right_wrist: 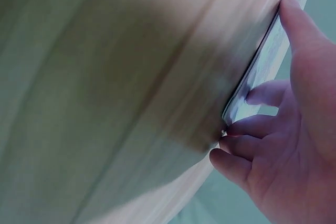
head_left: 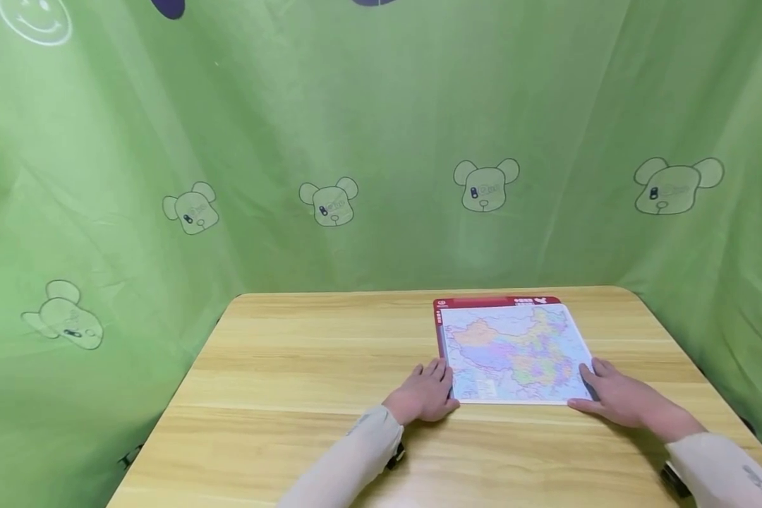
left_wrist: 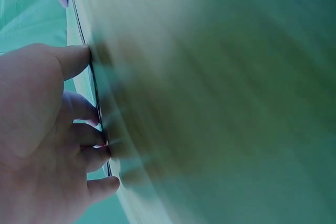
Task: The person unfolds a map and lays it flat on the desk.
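Left hand [head_left: 424,392] and right hand [head_left: 622,398] flank a map board [head_left: 514,356] on the counter [head_left: 305,360] — fingers [right_wrist: 254,125] spread, touching its near corners without gripping, apparently to steady it.

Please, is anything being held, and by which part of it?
I see no clear hold: the left grip and the right grip touch the map board around its two near corners.

The table [head_left: 292,360] is light brown with lines like wood. 1 map [head_left: 514,353] in many colors lies flat on it.
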Demonstrator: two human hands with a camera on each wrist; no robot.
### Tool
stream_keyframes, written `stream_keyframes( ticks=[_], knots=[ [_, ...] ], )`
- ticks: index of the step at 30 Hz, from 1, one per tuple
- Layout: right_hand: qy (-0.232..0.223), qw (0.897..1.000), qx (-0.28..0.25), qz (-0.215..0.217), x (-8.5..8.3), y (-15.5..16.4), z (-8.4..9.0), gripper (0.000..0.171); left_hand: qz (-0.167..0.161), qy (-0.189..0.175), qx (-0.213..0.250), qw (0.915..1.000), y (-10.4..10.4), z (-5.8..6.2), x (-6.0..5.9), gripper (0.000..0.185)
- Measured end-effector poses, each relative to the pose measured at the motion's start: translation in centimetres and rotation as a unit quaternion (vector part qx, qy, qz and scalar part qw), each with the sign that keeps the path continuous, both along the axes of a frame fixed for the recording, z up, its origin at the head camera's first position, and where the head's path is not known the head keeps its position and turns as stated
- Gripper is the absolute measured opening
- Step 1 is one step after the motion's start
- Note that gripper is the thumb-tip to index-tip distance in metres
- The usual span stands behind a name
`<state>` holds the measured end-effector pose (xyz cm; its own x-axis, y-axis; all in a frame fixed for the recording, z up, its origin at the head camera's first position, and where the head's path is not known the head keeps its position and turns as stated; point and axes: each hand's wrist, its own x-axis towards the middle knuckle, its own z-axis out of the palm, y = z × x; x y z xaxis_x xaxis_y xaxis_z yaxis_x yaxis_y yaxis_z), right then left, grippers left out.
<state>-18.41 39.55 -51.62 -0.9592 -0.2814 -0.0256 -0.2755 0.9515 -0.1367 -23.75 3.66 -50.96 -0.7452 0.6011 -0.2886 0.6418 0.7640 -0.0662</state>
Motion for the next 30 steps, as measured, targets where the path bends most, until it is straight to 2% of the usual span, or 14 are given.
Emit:
stream_keyframes(
  ticks=[6,19,30],
  knots=[
    [0.010,1.000,0.013,0.010,0.1,-0.8,0.1,0.093,-0.003,0.003,-0.001,1.0000,-0.7,0.0,0.0,0.069],
    [0.013,1.000,0.009,0.023,-0.2,-2.6,0.7,0.089,0.006,-0.009,0.008,0.9999,-2.5,-0.2,-0.7,0.069],
    [0.014,0.999,0.015,0.041,-0.4,-4.3,0.8,0.086,0.011,-0.011,0.012,0.9998,-4.6,-0.3,-0.7,0.069]
  ],
)
